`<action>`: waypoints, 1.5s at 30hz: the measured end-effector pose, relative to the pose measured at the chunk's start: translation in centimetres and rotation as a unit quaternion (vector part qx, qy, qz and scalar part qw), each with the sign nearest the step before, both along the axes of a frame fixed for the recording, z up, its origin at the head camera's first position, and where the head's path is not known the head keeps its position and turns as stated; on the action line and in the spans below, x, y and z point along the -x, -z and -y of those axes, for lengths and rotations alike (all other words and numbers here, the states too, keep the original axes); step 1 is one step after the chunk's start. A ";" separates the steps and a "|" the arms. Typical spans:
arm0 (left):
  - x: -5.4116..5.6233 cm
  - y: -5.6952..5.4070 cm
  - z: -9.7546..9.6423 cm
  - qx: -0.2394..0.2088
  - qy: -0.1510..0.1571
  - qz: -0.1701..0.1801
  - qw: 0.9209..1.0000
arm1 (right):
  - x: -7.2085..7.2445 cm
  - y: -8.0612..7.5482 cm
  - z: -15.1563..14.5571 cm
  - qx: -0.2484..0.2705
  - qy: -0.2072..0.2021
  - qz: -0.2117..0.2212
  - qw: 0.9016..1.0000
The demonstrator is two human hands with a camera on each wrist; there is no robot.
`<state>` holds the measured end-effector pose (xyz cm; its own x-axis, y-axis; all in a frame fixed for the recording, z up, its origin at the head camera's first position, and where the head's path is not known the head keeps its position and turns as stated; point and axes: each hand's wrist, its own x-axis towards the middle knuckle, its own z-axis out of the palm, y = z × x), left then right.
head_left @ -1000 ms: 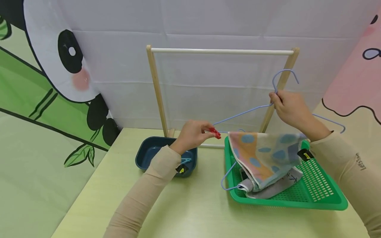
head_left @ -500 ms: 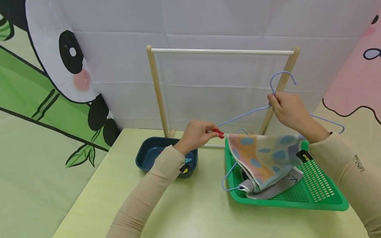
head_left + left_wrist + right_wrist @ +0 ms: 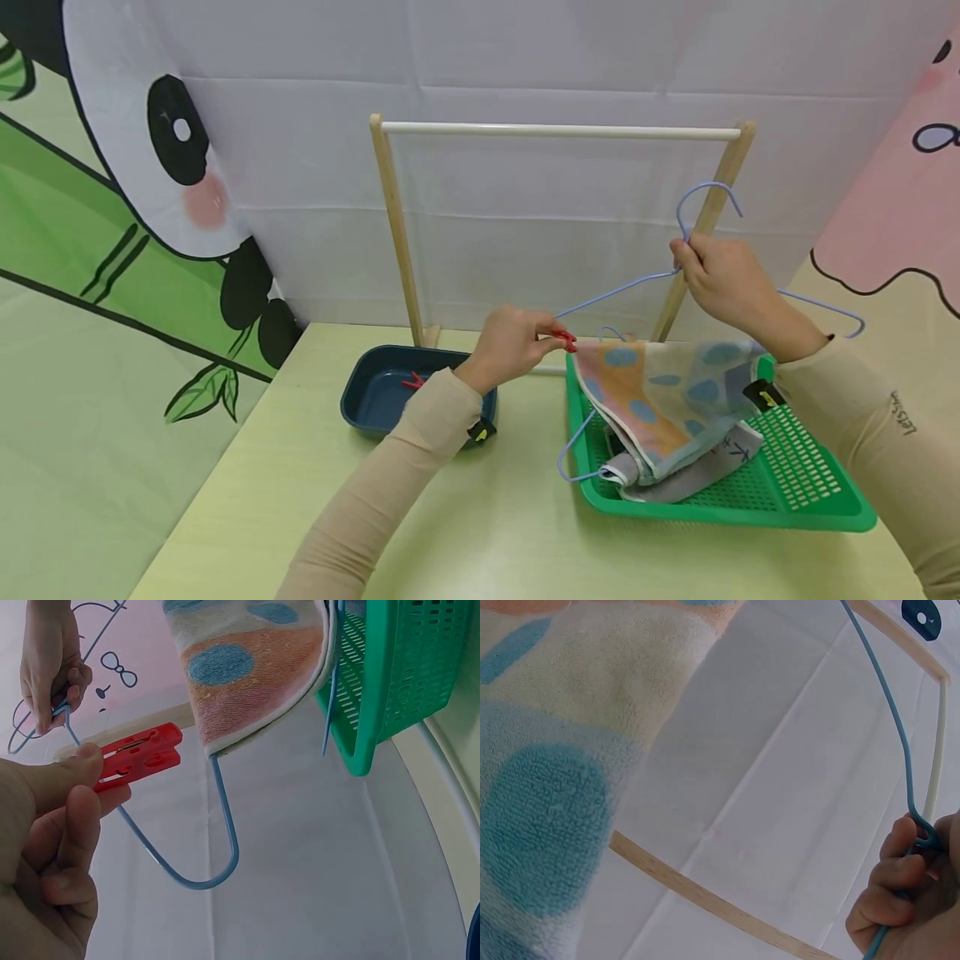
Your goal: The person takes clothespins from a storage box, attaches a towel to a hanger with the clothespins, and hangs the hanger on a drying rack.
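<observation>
My right hand (image 3: pixel 723 271) grips a blue wire hanger (image 3: pixel 615 291) just below its hook, holding it up over the basket. A patterned towel (image 3: pixel 660 400), orange and cream with blue spots, hangs folded over the hanger's lower bar. Between the thumb and fingers of my left hand (image 3: pixel 513 346) is a red clothespin (image 3: pixel 141 756), its jaw end pointing at the towel's top left corner. In the left wrist view a small gap shows between the clothespin and the towel edge. The right wrist view shows my fingers curled round the hanger's neck (image 3: pixel 928 838).
A green basket (image 3: pixel 840 492) holds a grey cloth (image 3: pixel 697 475) and another hanger (image 3: pixel 568 454) poking over its side. To the left sits a dark blue bin (image 3: pixel 360 392) with a red clothespin (image 3: pixel 412 381) inside. Behind stands a wooden rack with a white rod (image 3: pixel 558 130).
My left hand has moved right with the red clothespin, up to the towel's corner. My right hand and the hanger have shifted slightly left and down.
</observation>
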<state>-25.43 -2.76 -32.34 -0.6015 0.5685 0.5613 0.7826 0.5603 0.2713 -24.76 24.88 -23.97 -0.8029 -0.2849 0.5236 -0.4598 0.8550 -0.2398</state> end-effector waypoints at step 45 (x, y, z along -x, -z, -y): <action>0.2 0.1 -2.1 0.104 -0.024 -0.032 0.994 | -0.4 -0.3 0.5 -0.008 -0.014 -0.004 1.000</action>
<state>-25.58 -0.62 -32.44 -0.5975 0.6476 0.4728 0.7653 0.6366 0.0952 -24.34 24.42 -23.65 -0.7901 -0.3152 0.5258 -0.4852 0.8458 -0.2220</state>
